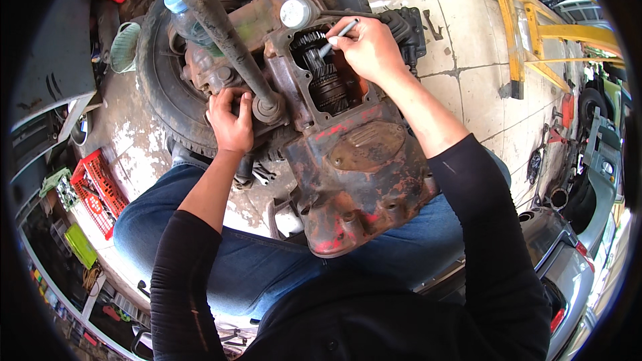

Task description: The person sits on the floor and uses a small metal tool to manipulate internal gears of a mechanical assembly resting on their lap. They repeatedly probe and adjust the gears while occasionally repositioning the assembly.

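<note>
A worn, rust-brown gearbox housing [381,177] with red paint traces lies between my knees, its upper opening exposing dark gears [328,87]. My right hand [361,47] pinches a slim grey stick-shaped tool [343,31], slanting down into the opening with its lower end at the gears. Left of the opening, my left hand [231,120] has its fingers bent over the casing beside the foot of a thick metal shaft [227,40]; its fingertips are partly hidden. A small white round container [299,12] sits on the casing above the opening.
A large tyre [157,87] lies under the housing's far left side, with a clear bottle [184,20] standing there. A red crate [97,190] is at left. Yellow metal frames [518,27] stand at the far right, and a grey car [565,274] is at lower right.
</note>
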Demonstrator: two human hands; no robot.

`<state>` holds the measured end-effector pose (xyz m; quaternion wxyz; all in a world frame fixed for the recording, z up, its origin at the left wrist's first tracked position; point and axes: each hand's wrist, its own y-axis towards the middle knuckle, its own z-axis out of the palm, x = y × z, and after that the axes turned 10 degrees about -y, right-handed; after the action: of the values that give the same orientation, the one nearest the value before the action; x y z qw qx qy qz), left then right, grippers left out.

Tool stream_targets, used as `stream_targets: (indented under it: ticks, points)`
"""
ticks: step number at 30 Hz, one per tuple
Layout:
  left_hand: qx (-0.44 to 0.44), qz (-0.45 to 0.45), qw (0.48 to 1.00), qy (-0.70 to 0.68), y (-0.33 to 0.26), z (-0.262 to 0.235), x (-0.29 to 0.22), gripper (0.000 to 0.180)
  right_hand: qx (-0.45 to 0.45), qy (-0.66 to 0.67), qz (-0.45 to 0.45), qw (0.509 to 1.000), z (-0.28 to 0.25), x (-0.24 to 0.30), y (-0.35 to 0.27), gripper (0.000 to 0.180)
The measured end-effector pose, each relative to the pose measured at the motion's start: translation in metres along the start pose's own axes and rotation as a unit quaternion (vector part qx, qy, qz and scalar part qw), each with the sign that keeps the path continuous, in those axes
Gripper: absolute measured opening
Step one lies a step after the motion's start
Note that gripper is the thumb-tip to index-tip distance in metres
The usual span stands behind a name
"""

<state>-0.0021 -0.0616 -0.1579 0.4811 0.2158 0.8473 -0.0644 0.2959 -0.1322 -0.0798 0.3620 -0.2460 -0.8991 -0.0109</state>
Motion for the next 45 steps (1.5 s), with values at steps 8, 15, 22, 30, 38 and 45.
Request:
stream_targets:
  ticks: [8, 15, 22, 30, 38, 45]
  points:
    - [0.012, -0.014, 1.000, 0.003, -0.002, -0.001, -0.001, 0.021, 0.068, -0.003, 0.044, 0.997, -0.015, -0.010, 0.010, 0.016]
    - [0.019, -0.012, 1.000, -0.009, 0.001, 0.000, 0.000, 0.023, 0.044, -0.026, 0.077, 0.996, -0.008, -0.006, -0.001, 0.015]
    - [0.027, -0.018, 0.999, -0.011, 0.000, -0.001, 0.004, 0.022, 0.087, -0.035, 0.066, 0.993, -0.007, 0.001, 0.001, 0.018]
    - [0.018, -0.008, 1.000, -0.011, 0.001, 0.000, 0.001, 0.020, 0.079, -0.056, -0.018, 0.995, -0.009, 0.002, -0.001, 0.019]
    - [0.009, -0.007, 1.000, -0.004, 0.001, 0.000, -0.004, 0.019, 0.061, -0.028, -0.018, 0.998, -0.006, 0.001, -0.001, 0.020]
    - [0.011, -0.022, 1.000, 0.003, 0.001, -0.001, -0.006, 0.018, 0.086, -0.070, -0.004, 0.994, -0.009, 0.008, -0.005, 0.020]
